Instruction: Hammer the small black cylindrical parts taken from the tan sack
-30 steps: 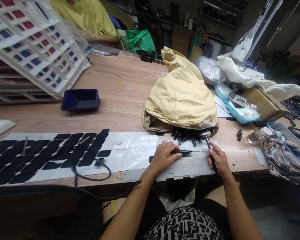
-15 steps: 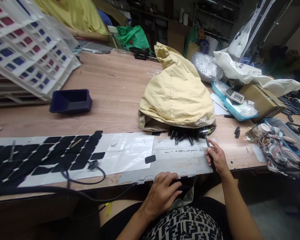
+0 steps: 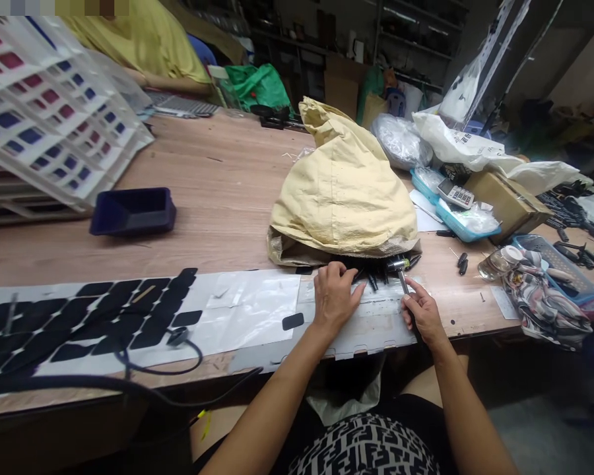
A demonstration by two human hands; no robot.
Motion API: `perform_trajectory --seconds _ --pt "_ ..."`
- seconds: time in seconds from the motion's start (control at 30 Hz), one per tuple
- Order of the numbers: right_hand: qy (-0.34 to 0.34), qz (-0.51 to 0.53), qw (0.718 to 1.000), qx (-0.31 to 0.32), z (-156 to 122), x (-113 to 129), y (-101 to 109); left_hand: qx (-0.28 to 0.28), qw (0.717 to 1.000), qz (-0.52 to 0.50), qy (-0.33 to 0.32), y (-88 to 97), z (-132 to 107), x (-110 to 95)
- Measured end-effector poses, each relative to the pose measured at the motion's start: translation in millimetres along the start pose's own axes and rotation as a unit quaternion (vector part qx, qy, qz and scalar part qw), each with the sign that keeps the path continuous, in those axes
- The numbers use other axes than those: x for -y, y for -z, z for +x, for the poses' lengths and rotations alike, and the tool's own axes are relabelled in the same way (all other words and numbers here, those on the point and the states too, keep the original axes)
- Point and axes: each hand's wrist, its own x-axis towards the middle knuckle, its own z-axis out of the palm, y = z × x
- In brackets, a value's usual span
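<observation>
Black slim plastic-looking parts (image 3: 373,280) spill from the mouth of a yellow cloth sack (image 3: 344,204), onto a grey board (image 3: 361,330) at the table's front edge. Over the left end of this pile reaches my left hand (image 3: 334,297). Its thumb stands apart from its bent fingers, and nothing shows in its grasp; some fingertips are hidden. My right hand (image 3: 423,313) is wrapped round the handle of a small hammer (image 3: 398,265). The metal head lies beside the right end of the black parts, below the sack's rim.
On the left, a white sheet (image 3: 250,300) bears rows of black rounded pads (image 3: 148,297), with a cable (image 3: 188,369) across it. Behind stand a dark blue tray (image 3: 133,211) and a white crate (image 3: 59,119). A glass jar (image 3: 497,262) and blue baskets (image 3: 468,224) are right. A person in yellow sits opposite.
My left hand has moved up and forward from the table's edge to the black parts. My right hand still grips the hammer in nearly the same place. The view has shifted slightly.
</observation>
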Motion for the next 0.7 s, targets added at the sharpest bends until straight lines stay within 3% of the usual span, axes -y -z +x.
perform_trajectory --seconds 0.1,0.2,0.5,0.7 --pt "0.000 0.001 1.000 -0.001 0 -1 0 0.017 0.999 0.027 0.001 -9.5 15 1" --pt "-0.001 0.001 1.000 -0.002 0 -1 1 0.008 0.999 0.034 0.013 -14.6 15 5" --pt "-0.005 -0.008 1.000 -0.004 0 -2 1 -0.038 0.996 -0.073 0.014 1.1 -17 27" --pt "0.009 -0.019 1.000 -0.009 -2 2 0 0.060 0.985 -0.162 -0.005 5.0 -38 38"
